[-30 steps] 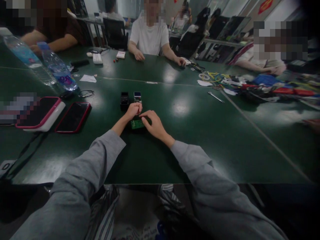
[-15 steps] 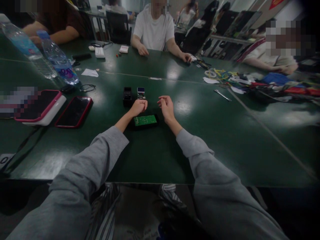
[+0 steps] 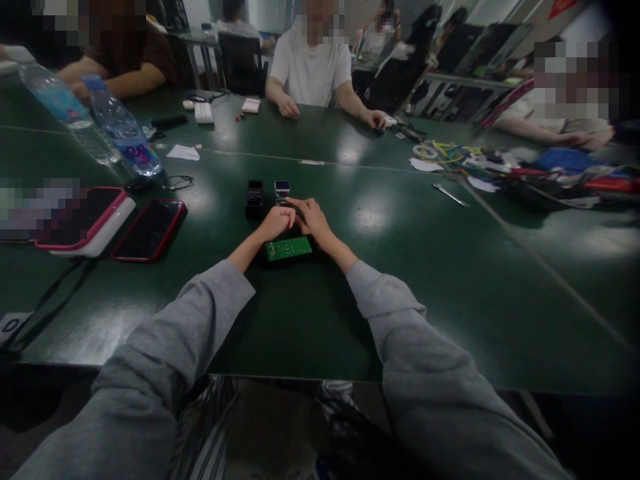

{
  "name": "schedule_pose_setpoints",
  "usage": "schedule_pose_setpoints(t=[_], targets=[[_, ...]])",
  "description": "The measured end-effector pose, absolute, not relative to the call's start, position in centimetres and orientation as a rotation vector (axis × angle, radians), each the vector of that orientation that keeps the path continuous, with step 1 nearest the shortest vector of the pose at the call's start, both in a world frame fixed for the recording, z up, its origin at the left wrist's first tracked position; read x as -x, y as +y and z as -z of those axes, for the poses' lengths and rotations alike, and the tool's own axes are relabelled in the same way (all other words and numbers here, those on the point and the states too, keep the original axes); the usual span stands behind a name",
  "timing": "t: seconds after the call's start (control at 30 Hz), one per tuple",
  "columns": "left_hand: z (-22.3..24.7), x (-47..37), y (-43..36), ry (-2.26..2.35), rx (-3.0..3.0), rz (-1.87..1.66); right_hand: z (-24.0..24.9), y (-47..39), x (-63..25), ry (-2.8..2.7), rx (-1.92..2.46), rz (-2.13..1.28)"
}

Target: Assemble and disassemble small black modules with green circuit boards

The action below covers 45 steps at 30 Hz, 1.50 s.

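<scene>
Behind the green circuit board [image 3: 289, 249], my left hand [image 3: 277, 225] is closed, its fingers curled in; whatever it may hold is too small or hidden to make out. My right hand [image 3: 315, 221] has come in close beside it, index finger stretched out over the front of a small white-edged module with a dark screen [image 3: 282, 187]. Whether that finger touches the module, I cannot tell. The board rests in or on a dark casing just below both wrists. To the left of the module stands a black open box-like holder [image 3: 255, 199].
On the left lie a red-edged phone [image 3: 150, 230], another pink-framed device [image 3: 83, 217] and two water bottles [image 3: 127, 137]. A wrench [image 3: 451, 195] and a heap of cables [image 3: 500, 167] are to the right. A person in a white shirt [image 3: 311, 67] sits across the table.
My right hand has moved left toward my left hand, and its index finger now reaches out to the small module. My left hand stays closed in nearly the same place.
</scene>
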<state>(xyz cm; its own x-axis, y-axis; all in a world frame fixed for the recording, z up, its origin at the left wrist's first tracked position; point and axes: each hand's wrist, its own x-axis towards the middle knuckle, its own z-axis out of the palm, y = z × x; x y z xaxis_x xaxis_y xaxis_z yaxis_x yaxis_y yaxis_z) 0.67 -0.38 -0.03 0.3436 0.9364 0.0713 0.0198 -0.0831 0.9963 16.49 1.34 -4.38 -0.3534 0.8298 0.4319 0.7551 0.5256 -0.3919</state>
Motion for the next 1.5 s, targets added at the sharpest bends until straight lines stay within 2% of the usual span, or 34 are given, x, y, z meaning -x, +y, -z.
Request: schedule_pose_setpoints(t=[0.27,0.53,0.97,1.27,1.4,1.5], targets=[[0.5,-0.6,-0.2,0.921,-1.461,-0.978,3.7,0.6,-17.0,-1.954,1.237,-0.089],[0.9,-0.5,0.0,0.906,-1.502,-0.988,4.0,0.9,-17.0,-2.004,1.254,-0.178],[1.3,-0.4,0.3,0.919,-1.521,-0.979,3.7,0.4,-17.4,-1.754,1.356,-0.179],[1.0,-0.3,0.2,0.921,-1.509,-0.968,3.9,0.3,-17.9,-1.846,1.295,-0.242],[1.1,-0.1,0.2,0.917,-1.481,-0.957,3.6,-1.5,-23.3,-1.889,1.359,-0.216],[1.2,-0.1,0.2,0.899,-1.486,-0.966,3.7,-5.5,-33.2,-1.826,1.542,-0.131]])
